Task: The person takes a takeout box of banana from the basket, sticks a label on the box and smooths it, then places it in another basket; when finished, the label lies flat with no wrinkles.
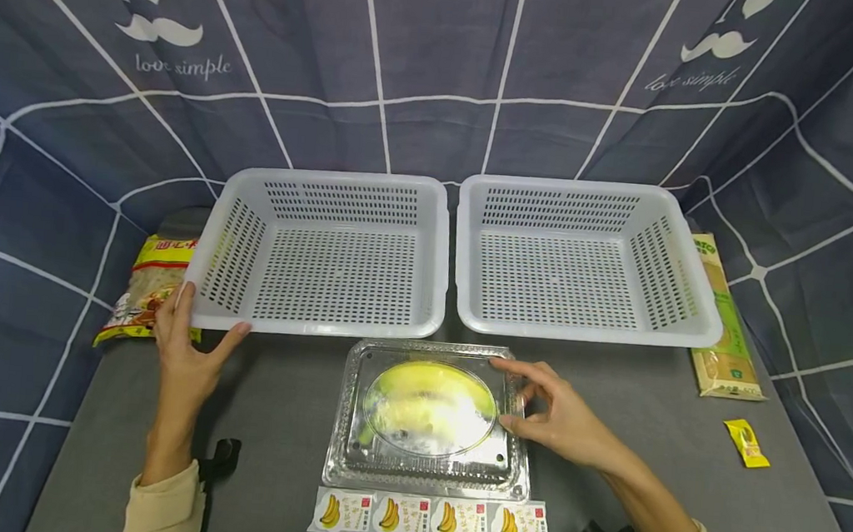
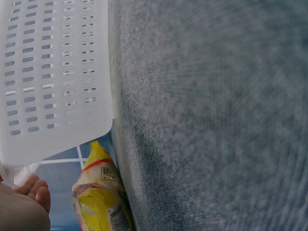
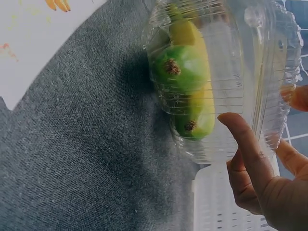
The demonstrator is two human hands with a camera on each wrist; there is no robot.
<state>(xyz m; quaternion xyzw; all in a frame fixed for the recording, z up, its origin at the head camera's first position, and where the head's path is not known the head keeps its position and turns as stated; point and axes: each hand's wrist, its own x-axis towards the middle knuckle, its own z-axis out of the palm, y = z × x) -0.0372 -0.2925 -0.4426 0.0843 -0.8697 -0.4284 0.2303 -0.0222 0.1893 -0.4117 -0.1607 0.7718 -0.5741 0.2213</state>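
Observation:
A clear plastic clamshell box (image 1: 421, 474) with bananas (image 1: 423, 403) inside lies in front of the two baskets, its lid down. My right hand (image 1: 565, 419) grips its right edge, thumb on the side and index finger near the far corner. In the right wrist view the green-tipped bananas (image 3: 180, 72) show through the box wall, and fingers (image 3: 248, 149) lie against it. My left hand (image 1: 186, 356) holds the near left corner of the left white basket (image 1: 316, 327), thumb and fingers spread around that corner; in the left wrist view its fingers (image 2: 36, 190) are partly hidden.
A strip of banana stickers (image 1: 429, 518) lies in front of the box. A second white basket (image 1: 587, 333) stands at right. A yellow food bag (image 1: 151, 278) is left of the left basket, a green-and-tan pack (image 1: 728, 348) and small yellow packet (image 1: 746, 443) at far right.

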